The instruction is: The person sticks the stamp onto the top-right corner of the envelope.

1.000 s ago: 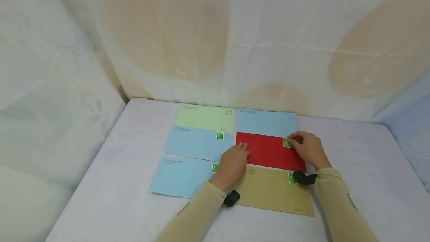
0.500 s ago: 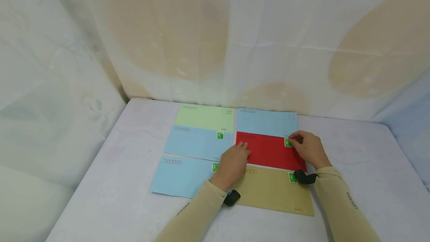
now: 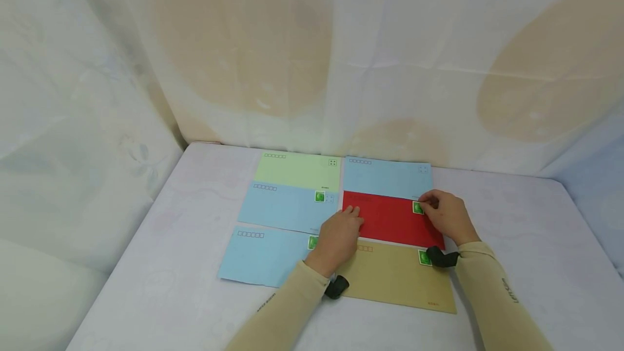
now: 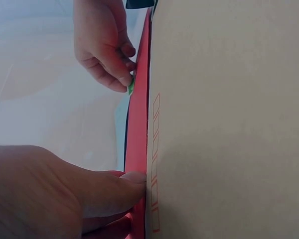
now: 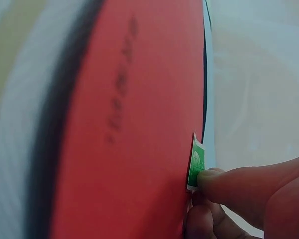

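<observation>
A red envelope (image 3: 385, 220) lies in the right column of envelopes, between a blue one and a tan envelope (image 3: 400, 278). My right hand (image 3: 448, 215) is at its upper right corner and pinches a green postage stamp (image 5: 196, 167) with a white border between thumb and fingers. The stamp stands slightly raised from the red paper in the right wrist view. My left hand (image 3: 338, 237) rests on the left end of the red envelope. Its thumb (image 4: 112, 191) touches the paper, extended, in the left wrist view; its other fingers are partly hidden.
Around lie a green envelope (image 3: 298, 171), a blue envelope at the back right (image 3: 387, 179) and two more blue envelopes on the left. Green stamps sit on the tan envelope and both left blue ones. A white cloth (image 3: 161, 280) covers the table; curtains (image 3: 292, 58) hang behind.
The stamp and right hand have shifted very slightly to the right over the red envelope, then stayed there. The left hand holds its place.
</observation>
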`<state>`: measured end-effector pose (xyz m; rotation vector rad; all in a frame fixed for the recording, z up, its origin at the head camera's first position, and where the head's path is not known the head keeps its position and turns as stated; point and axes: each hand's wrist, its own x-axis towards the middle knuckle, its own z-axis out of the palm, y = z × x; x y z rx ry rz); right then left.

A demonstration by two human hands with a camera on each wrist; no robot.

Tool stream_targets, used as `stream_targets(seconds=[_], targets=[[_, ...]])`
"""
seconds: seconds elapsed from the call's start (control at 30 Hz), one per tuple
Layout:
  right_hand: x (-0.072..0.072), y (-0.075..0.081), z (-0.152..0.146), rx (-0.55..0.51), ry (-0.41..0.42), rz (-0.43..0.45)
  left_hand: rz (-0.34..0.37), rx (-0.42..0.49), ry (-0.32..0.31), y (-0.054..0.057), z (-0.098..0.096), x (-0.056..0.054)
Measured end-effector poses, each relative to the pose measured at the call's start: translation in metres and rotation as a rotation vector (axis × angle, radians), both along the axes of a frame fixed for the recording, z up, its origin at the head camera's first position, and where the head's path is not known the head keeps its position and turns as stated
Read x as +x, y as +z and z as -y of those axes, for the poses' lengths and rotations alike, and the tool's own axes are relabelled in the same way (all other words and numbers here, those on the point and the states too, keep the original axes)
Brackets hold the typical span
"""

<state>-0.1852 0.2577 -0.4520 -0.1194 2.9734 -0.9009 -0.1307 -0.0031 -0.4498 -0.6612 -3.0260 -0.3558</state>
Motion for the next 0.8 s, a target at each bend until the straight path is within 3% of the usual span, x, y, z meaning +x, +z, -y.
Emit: stream_targets(seconds=[0.8], targets=[[0.0011,0.0038,0.0027,0.020,0.006,-0.006,-0.020,0.005,0.001,0.0006,0.0005,0.0006]])
